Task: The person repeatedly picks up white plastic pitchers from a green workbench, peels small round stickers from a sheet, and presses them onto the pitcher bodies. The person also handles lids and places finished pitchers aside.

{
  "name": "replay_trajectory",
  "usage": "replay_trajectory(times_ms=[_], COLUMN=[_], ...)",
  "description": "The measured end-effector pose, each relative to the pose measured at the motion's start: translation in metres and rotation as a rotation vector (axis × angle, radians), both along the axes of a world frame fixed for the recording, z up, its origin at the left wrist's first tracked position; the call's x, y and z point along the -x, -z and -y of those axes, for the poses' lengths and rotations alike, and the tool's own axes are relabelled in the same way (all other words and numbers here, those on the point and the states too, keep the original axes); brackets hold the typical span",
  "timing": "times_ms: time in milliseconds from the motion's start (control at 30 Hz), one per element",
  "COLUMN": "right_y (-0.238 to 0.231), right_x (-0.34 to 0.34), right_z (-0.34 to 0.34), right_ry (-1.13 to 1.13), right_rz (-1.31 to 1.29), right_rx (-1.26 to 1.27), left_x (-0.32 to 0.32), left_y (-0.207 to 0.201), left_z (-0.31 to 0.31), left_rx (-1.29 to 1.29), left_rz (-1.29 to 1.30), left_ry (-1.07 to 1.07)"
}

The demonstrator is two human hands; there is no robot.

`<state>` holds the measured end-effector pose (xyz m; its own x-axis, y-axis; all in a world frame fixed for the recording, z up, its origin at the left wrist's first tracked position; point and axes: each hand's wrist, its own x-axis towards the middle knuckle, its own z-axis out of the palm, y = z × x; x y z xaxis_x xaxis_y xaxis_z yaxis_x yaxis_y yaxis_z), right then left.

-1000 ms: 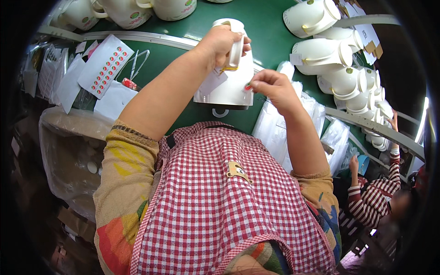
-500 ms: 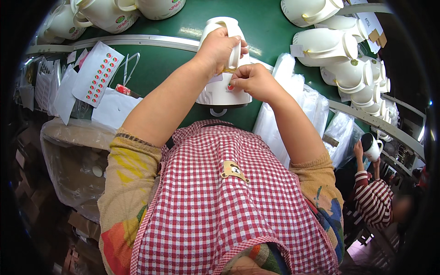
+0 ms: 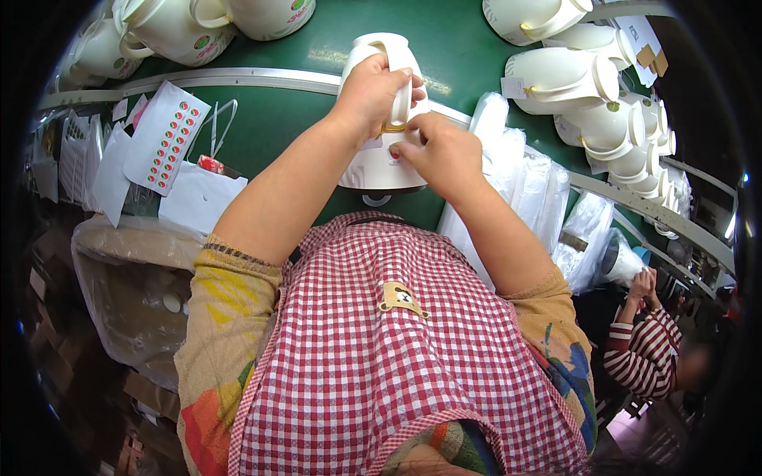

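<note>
A white jug [image 3: 373, 170] lies on the green table in front of me, its handle upward and its dark-edged end toward me. My left hand [image 3: 373, 95] is closed round its handle [image 3: 403, 99]. A yellow tie [image 3: 393, 128] with a pale tag [image 3: 371, 144] sits at the handle's lower end. My right hand [image 3: 446, 155] is closed, its thumb on a small round red-and-green sticker [image 3: 394, 151] on the jug's side. Its curled fingers are near the tie. To the left, a white sheet [image 3: 165, 143] bears rows of similar stickers.
More white jugs [image 3: 559, 79] lie along the right, and others [image 3: 178, 32] at the far left. Clear plastic bags [image 3: 528, 182] are piled right of my work. A plastic-lined carton [image 3: 131, 289] is at left. A metal rail [image 3: 262, 77] crosses behind. A co-worker's striped sleeve [image 3: 643, 357] shows at right.
My right thumb now lies on the sticker, with the hand turned more over the jug. My left hand keeps the handle. The co-worker's jug is now covered with clear plastic.
</note>
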<state>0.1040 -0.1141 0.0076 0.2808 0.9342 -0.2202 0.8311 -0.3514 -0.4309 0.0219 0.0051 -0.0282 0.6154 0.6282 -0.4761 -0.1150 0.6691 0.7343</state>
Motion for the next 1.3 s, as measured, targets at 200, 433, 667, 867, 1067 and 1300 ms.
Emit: replay_trajectory(times_ms=[200,433,667,867,1067,1300], right_y=[0.048,0.05,0.052,0.063,0.06,0.045], right_x=[-0.013,-0.042,-0.087,-0.095,-0.081,-0.018], right_z=[0.012,0.082,0.111,0.137,0.117,0.071], right_ry=[0.136,0.174,0.491,0.477,0.394,0.179], right_rz=[-0.085,-0.518,-0.874,-0.859,-0.761,-0.72], right_rx=[-0.171,-0.151,-0.261,-0.252,-0.196,-0.051], left_x=[0.0,-0.004,-0.134,-0.166,-0.091,0.294], left_y=[-0.007,-0.027,0.0,0.066,0.042,0.099], left_z=[0.001,-0.012,-0.017,0.001,-0.004,-0.126], left_rx=[0.006,-0.099,-0.833,-1.328,-1.276,-0.818], left_rz=[-0.023,-0.042,0.085,0.02,-0.126,-0.863], left_ry=[0.067,0.35,0.321,0.305,0.264,-1.059])
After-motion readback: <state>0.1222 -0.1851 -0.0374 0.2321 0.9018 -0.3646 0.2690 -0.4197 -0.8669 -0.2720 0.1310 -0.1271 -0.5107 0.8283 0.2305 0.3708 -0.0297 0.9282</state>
